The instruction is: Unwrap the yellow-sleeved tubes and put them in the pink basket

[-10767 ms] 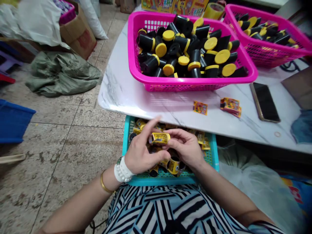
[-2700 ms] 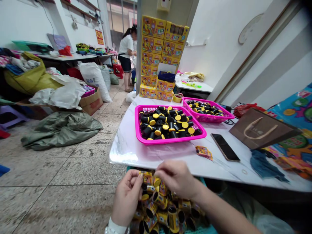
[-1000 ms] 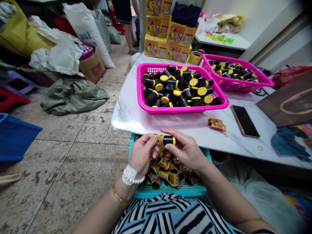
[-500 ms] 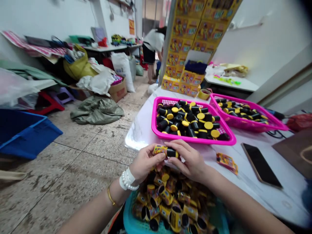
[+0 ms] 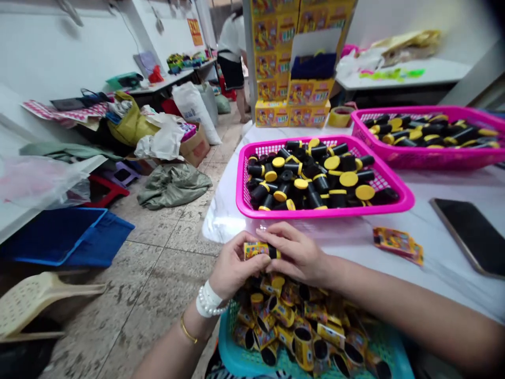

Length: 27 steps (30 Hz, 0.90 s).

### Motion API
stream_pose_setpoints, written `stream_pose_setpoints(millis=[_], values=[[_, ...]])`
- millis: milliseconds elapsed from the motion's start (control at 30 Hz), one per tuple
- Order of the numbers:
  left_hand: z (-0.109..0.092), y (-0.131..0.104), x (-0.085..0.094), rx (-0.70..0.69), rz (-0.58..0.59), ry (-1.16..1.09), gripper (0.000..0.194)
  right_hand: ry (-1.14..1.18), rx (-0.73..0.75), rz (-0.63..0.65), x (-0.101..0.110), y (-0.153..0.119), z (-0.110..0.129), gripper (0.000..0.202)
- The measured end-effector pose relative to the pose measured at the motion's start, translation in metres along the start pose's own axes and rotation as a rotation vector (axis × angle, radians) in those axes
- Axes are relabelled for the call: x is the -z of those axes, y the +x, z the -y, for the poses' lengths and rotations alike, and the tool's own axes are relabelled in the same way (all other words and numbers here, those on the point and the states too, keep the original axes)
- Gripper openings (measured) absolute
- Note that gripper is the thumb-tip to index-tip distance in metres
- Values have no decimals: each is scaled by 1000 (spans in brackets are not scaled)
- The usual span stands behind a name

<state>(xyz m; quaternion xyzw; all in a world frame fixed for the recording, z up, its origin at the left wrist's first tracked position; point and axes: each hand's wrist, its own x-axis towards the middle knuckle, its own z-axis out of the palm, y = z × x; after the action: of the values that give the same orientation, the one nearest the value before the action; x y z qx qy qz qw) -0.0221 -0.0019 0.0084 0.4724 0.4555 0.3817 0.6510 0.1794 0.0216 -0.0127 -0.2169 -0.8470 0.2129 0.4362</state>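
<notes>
A small black tube in a yellow printed sleeve [image 5: 255,249] lies level between my two hands. My left hand [image 5: 232,271] grips its sleeved part, thumb along the near side. Around the bare black end, my right hand [image 5: 298,255] has its fingers closed. Just beneath is a turquoise basket [image 5: 225,347] heaped with yellow-sleeved tubes [image 5: 303,347], many showing dark round ends. Beyond my hands, a pink basket [image 5: 315,212] holds many black tubes with yellow caps [image 5: 348,179]. My fingers hide part of the held tube.
Flat printed wrappers [image 5: 396,242] and a phone [image 5: 469,237] lie on the white table [image 5: 221,210] to the right. A second pink basket [image 5: 430,158] stands behind. Yellow boxes [image 5: 272,68] are stacked at the back. A person [image 5: 232,52] bends over in the background.
The camera view has shifted, so the baskets and phone appear farther right or larger. Less black shows between my hands; the right hand sits closer to the left on the tube.
</notes>
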Motion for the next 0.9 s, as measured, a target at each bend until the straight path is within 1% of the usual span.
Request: stream_pose_setpoints(millis=[67,133,200,267,333,433,500,567,633,700,767,833,900], values=[[2,-4,2,13,-26,-31,34,91,-85,20,2,2,1,70],[3,-7,5,17,-49,-71,32,206,-216,11,2,3,2,63],[6,-9,9,23,-63,-74,32,280,-306,-15,2,4,3,44],[8,-9,10,28,-71,-42,32,294,-333,-25,2,3,4,26],[10,-6,9,27,-70,-22,32,290,-334,-22,1,3,5,22],[11,2,4,-13,-64,-55,32,288,-318,-59,2,2,3,29],[10,6,0,-54,-60,-54,30,221,-256,-90,3,2,1,28],[8,7,-3,-92,-72,5,28,119,-174,-106,4,3,-2,25],[6,5,-3,-99,-70,68,32,41,-108,-108,6,3,-4,25],[5,1,1,-56,-40,66,44,4,-80,-116,6,3,-6,27],[6,-4,7,16,-25,1,53,-5,-73,-116,7,3,-6,27],[7,-7,14,82,-35,-67,50,-5,-70,-99,6,2,-7,26],[9,-7,18,111,-43,-96,43,-12,-67,-85,5,1,-7,24]])
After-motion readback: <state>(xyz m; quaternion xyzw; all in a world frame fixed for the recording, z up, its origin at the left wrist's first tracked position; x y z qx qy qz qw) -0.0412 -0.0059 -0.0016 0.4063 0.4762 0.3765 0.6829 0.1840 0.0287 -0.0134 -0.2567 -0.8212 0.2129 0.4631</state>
